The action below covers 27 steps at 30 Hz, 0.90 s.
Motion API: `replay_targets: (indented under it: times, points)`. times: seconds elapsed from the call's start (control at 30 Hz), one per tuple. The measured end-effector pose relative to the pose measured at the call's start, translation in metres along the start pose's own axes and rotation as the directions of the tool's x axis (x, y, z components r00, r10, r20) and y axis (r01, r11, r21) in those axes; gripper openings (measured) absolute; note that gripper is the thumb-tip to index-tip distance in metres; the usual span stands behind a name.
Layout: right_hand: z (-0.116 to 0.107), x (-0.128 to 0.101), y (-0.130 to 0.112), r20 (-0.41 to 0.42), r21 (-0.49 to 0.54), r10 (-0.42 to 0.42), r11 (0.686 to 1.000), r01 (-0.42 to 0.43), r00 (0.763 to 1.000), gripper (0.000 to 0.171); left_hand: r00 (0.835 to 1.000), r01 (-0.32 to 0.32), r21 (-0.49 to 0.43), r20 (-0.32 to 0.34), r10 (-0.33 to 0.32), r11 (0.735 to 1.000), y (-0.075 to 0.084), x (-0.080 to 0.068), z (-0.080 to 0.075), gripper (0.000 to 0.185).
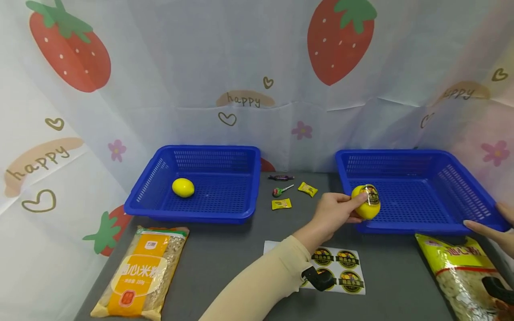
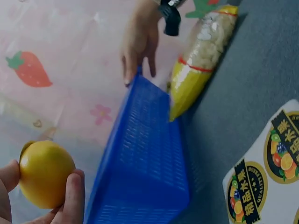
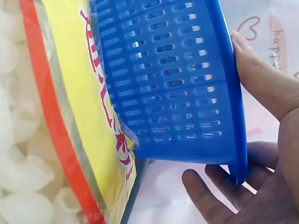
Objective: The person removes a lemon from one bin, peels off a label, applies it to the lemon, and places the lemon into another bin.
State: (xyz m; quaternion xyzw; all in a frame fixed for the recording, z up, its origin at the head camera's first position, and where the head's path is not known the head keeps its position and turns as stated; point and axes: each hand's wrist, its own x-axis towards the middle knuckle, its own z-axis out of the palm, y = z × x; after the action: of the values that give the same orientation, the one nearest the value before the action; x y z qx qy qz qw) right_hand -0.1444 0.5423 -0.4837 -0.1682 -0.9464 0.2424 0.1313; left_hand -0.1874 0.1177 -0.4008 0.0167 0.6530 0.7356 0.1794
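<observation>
My left hand (image 1: 331,215) pinches a yellow lemon (image 1: 364,210) between thumb and fingers, held over the near left corner of the right blue basket (image 1: 413,200). A dark round sticker with gold print shows on the lemon's upper side. At that basket's near right corner, my right hand (image 1: 495,234) grips the rim. In the right wrist view its thumb (image 3: 261,77) lies along the rim, with the fingers curled beneath the corner. Under my left forearm lies a white sheet of round fruit stickers (image 1: 348,269), partly hidden by the sleeve.
Another lemon (image 1: 183,187) lies in the left blue basket (image 1: 217,217). Between the baskets are a purple-wrapped candy (image 1: 281,178), a lollipop (image 1: 278,192) and two yellow candies (image 1: 281,204). An orange food bag (image 1: 140,272) lies front left, a yellow one (image 1: 462,276) front right.
</observation>
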Motion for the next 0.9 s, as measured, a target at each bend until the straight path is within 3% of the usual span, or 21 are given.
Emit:
replay_targets:
  times: [0.17, 0.33, 0.5, 0.67, 0.9]
  points:
    - [-0.003, -0.004, -0.011, 0.007, 0.029, -0.019, 0.999, 0.019, 1.0, 0.102, 0.998, -0.003, 0.025, -0.059, 0.004, 1.0, -0.001, 0.002, 0.007, 0.038]
    - [-0.007, -0.009, -0.019, 0.011, 0.02, -0.006, 1.0, 0.006, 1.0, 0.102, 0.998, -0.019, 0.062, -0.059, 0.023, 0.998, -0.002, -0.002, 0.007, 0.031]
    - [-0.016, -0.018, -0.032, 0.022, 0.017, 0.022, 1.0, -0.022, 1.0, 0.105, 0.999, -0.04, 0.029, 0.019, 0.039, 0.999, -0.006, -0.006, 0.0, 0.028]
    - [-0.025, -0.027, -0.041, 0.048, -0.014, 0.049, 0.999, -0.048, 0.998, 0.106, 0.996, -0.019, -0.025, 0.092, 0.021, 1.0, -0.009, -0.01, -0.012, 0.028]
    - [-0.012, -0.012, -0.013, 0.052, -0.029, 0.069, 0.997, -0.068, 0.996, 0.112, 0.983, -0.009, -0.01, 0.181, 0.011, 1.0, -0.013, -0.026, -0.035, 0.03]
